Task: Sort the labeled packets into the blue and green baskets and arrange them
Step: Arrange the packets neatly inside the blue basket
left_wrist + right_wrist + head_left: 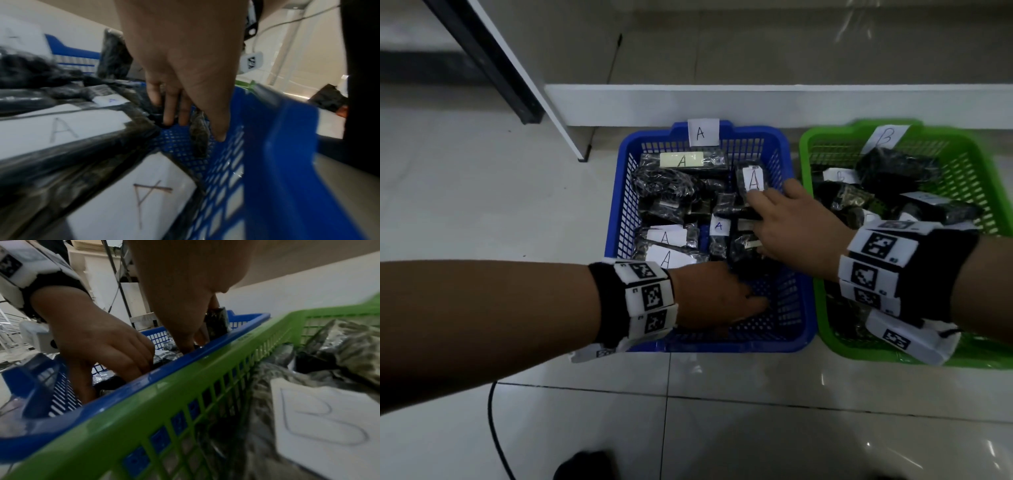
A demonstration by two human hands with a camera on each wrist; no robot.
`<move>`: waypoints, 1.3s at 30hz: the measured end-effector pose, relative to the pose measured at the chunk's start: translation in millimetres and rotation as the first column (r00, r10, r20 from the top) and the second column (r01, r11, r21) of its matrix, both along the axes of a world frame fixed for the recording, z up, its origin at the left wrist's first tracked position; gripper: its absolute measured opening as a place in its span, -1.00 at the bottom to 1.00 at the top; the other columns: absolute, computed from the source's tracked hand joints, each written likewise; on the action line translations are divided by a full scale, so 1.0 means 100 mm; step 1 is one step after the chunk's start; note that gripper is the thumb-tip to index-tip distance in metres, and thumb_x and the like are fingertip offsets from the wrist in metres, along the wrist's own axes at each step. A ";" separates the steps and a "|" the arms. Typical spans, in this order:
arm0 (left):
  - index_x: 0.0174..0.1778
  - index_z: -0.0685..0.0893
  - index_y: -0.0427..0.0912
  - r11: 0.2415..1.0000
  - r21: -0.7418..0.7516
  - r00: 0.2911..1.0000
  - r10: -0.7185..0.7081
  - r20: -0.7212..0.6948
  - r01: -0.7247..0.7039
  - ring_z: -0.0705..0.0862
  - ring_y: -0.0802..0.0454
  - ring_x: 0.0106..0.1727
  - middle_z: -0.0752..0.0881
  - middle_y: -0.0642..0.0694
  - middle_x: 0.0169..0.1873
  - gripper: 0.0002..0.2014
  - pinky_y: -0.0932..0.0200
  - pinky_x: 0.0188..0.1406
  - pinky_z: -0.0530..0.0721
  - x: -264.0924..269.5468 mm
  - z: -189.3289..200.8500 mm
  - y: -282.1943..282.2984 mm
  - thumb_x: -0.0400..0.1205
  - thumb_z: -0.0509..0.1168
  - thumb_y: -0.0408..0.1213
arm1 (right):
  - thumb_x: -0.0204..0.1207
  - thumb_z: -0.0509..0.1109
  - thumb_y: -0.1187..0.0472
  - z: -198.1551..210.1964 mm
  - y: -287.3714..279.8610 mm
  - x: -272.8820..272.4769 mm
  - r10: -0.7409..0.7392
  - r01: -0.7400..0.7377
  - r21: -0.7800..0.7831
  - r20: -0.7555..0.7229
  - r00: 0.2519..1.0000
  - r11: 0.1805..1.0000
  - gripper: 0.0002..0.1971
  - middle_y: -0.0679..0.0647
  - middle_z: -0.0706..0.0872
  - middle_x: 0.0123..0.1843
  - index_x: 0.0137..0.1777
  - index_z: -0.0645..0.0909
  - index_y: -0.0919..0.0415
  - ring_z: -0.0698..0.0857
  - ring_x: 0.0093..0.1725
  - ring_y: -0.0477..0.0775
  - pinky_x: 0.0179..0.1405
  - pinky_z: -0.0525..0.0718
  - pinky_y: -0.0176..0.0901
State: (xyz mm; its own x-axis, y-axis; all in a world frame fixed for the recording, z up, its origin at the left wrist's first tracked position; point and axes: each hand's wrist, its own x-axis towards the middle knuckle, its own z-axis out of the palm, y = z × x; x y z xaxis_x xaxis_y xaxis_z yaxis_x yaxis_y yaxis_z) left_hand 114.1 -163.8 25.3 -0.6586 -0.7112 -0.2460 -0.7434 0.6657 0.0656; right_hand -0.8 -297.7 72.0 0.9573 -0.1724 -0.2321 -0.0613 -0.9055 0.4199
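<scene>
The blue basket (616, 212), tagged A, holds several dark packets with A labels (666, 237). Beside it on the right, the green basket (805, 161), tagged B, holds dark packets with B labels (839, 175). My left hand (743, 284) reaches into the blue basket's front right corner. In the left wrist view its fingers (168, 116) and thumb pinch a thin dark packet (198, 139) on the mesh floor. My right hand (756, 226) comes in over the shared rim and grips a dark packet (743, 245); its forefinger touches an upright A packet (754, 178).
A white shelf base (756, 102) runs just behind both baskets, with a dark post (482, 58) at the back left. A black cable (494, 428) lies on the tiled floor (791, 428) in front, near a dark shoe (582, 466).
</scene>
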 end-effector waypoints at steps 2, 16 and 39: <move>0.11 0.63 -0.16 0.996 -0.064 0.997 0.071 0.028 -0.069 0.71 -0.11 -0.25 0.74 -0.11 -0.20 -0.56 0.09 -0.28 0.65 0.05 0.03 -0.03 0.40 0.43 0.02 | 0.15 0.59 0.06 0.01 -0.01 -0.04 -0.079 0.078 0.018 0.035 0.996 0.997 -0.78 0.29 0.65 0.10 -0.32 0.74 0.19 0.66 -0.11 0.25 -0.04 0.23 0.06; 0.31 0.47 -0.12 0.866 0.143 0.873 0.455 0.176 -0.480 0.46 -0.08 0.28 0.58 -0.12 0.22 -0.39 -0.13 0.34 0.27 0.12 0.03 -0.05 0.52 0.24 0.27 | 0.20 0.58 0.01 -0.15 0.01 -0.13 -0.079 0.064 0.201 0.064 0.995 0.978 -0.69 0.32 0.63 0.18 -0.30 0.73 0.29 0.65 0.05 0.34 -0.04 0.26 0.11; 0.06 0.69 0.05 0.822 0.064 0.823 0.558 0.108 -0.566 0.37 0.01 0.32 0.70 0.11 0.02 -0.54 -0.31 0.41 0.04 0.24 0.04 0.04 0.50 0.21 0.31 | -0.11 0.73 0.15 -0.11 0.15 -0.08 -0.088 0.053 0.201 0.170 0.982 0.978 -0.49 0.35 0.68 0.03 -0.09 0.74 0.19 0.69 -0.12 0.34 -0.13 0.62 0.10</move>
State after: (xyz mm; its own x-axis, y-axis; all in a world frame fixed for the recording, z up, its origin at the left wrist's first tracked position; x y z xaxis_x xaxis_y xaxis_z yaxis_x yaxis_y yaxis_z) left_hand 137.9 -160.1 29.7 -0.1259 -0.9240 -0.3611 -0.9918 0.1245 0.0273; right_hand -9.2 -282.9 61.0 0.9731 -0.2095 -0.0961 -0.1855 -0.9592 0.2132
